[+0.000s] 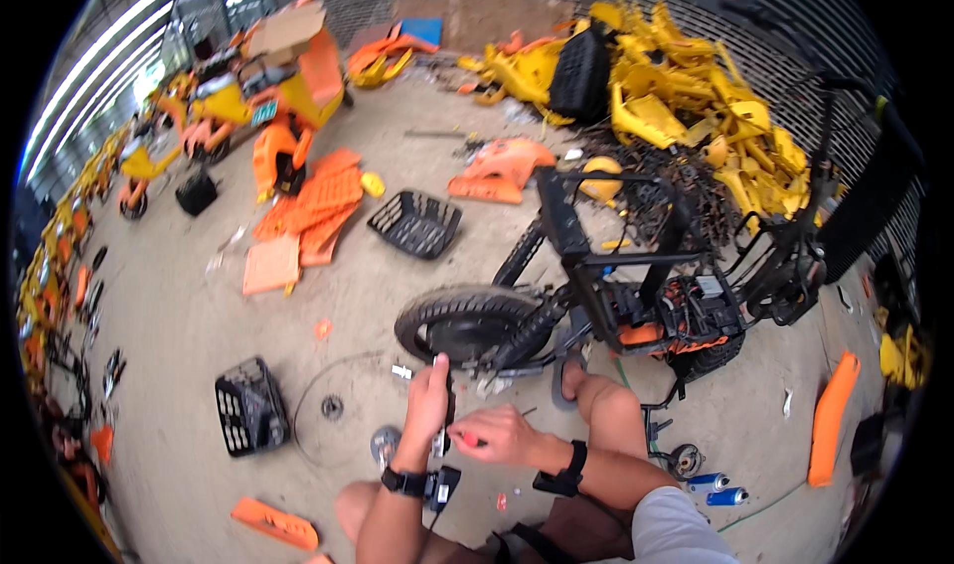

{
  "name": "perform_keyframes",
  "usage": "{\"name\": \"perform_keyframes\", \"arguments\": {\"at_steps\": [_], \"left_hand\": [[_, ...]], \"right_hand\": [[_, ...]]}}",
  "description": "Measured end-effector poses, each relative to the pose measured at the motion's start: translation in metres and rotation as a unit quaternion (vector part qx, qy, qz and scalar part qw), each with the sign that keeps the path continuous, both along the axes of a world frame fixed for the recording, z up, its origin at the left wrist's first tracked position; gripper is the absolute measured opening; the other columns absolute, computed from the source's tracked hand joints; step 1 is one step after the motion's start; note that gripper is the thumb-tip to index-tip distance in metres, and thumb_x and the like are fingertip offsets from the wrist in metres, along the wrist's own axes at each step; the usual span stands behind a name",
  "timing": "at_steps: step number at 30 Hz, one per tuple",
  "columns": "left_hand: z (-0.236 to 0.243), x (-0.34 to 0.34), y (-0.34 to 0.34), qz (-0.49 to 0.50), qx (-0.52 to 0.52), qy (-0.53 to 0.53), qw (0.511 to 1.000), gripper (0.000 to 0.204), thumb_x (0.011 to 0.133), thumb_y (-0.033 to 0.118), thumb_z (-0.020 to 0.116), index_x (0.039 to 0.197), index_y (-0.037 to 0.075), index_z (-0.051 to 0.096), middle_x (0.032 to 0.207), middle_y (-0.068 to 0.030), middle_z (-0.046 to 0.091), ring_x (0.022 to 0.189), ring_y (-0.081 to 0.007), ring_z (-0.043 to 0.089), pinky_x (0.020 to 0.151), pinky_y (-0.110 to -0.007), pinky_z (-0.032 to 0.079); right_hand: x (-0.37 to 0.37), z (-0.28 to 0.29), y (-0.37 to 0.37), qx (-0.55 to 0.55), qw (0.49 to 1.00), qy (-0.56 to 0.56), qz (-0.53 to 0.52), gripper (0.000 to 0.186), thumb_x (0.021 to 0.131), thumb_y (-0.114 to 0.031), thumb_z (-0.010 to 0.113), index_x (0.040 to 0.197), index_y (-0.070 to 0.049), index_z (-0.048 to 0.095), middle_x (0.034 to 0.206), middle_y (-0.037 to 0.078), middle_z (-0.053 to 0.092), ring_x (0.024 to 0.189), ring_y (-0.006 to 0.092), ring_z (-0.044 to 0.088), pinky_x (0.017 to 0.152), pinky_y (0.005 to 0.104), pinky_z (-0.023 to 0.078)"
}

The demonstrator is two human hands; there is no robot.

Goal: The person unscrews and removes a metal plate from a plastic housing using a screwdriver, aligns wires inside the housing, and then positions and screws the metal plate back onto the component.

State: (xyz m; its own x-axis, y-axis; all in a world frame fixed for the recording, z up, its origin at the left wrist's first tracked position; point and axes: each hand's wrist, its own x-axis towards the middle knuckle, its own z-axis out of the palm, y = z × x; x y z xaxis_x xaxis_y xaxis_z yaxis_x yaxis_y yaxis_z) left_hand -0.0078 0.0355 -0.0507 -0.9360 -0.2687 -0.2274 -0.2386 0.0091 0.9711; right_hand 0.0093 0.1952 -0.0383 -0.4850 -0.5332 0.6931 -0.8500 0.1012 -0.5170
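My left hand (427, 402) grips a dark, narrow upright part (449, 395), its thumb up near the top. Just right of it, my right hand (502, 433) is closed on a red-handled tool (467, 439), held against or very close to that part; the tool's tip is too small to make out. Beyond my hands stands a stripped black scooter frame (586, 221) with exposed wiring. Its rear wheel (467, 327) is just above my left hand.
Black crates (253, 405) lie left and ahead, among orange panels (318, 206). Yellow panels (656, 77) are heaped behind the frame. Scooters (298, 97) stand at back left. Blue spray cans (725, 496) and an orange strip (833, 420) lie to the right.
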Motion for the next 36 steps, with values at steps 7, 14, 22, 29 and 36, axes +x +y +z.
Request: {"name": "perform_keyframes", "arguments": {"at_steps": [7,14,22,29,36], "left_hand": [[-0.008,0.003,-0.003,0.002,-0.036,-0.034,0.999,0.061,0.099,0.049,0.047,0.077,-0.007,0.059,0.065,-0.0147,0.055,0.064,-0.0203,0.049,0.062,-0.038,0.042],[0.014,0.0,0.008,0.038,0.069,-0.085,0.993,0.049,0.097,0.05,0.05,0.08,0.004,0.057,0.056,-0.002,0.049,0.044,-0.0123,0.045,0.043,-0.027,0.037],[0.011,-0.002,0.009,0.055,0.072,-0.092,0.992,0.049,0.098,0.051,0.048,0.082,0.005,0.055,0.055,-0.0015,0.047,0.044,-0.0122,0.044,0.042,-0.027,0.035],[0.015,-0.001,0.01,0.054,0.086,-0.104,0.989,0.051,0.096,0.053,0.048,0.086,0.004,0.054,0.056,-0.003,0.047,0.044,-0.0143,0.045,0.041,-0.028,0.037],[0.015,0.001,0.008,0.057,0.088,-0.087,0.991,0.051,0.096,0.054,0.048,0.086,0.005,0.055,0.056,-0.003,0.048,0.044,-0.0142,0.046,0.042,-0.028,0.038]], "right_hand": [[-0.002,-0.012,-0.004,-0.021,0.993,-0.109,0.027,0.012,0.072,-0.003,0.074,0.081,-0.004,0.067,0.072,0.008,0.067,0.06,0.0243,0.065,0.055,0.0336,0.052],[-0.006,-0.011,0.0,-0.033,0.997,-0.072,0.0,0.014,0.07,-0.003,0.076,0.08,-0.004,0.067,0.072,0.008,0.068,0.059,0.0238,0.065,0.054,0.0327,0.051],[-0.011,-0.019,0.005,-0.042,0.99,-0.134,0.017,0.015,0.071,-0.003,0.075,0.085,-0.004,0.069,0.071,0.007,0.067,0.059,0.023,0.065,0.054,0.0321,0.052],[-0.008,-0.028,0.006,-0.041,0.999,-0.029,-0.018,0.015,0.07,-0.006,0.075,0.083,-0.005,0.067,0.073,0.005,0.067,0.057,0.02,0.064,0.049,0.0306,0.051],[-0.006,-0.028,0.003,-0.066,0.997,-0.017,-0.029,0.017,0.071,-0.009,0.075,0.084,-0.005,0.065,0.073,0.006,0.067,0.058,0.0208,0.065,0.048,0.0327,0.05]]}}
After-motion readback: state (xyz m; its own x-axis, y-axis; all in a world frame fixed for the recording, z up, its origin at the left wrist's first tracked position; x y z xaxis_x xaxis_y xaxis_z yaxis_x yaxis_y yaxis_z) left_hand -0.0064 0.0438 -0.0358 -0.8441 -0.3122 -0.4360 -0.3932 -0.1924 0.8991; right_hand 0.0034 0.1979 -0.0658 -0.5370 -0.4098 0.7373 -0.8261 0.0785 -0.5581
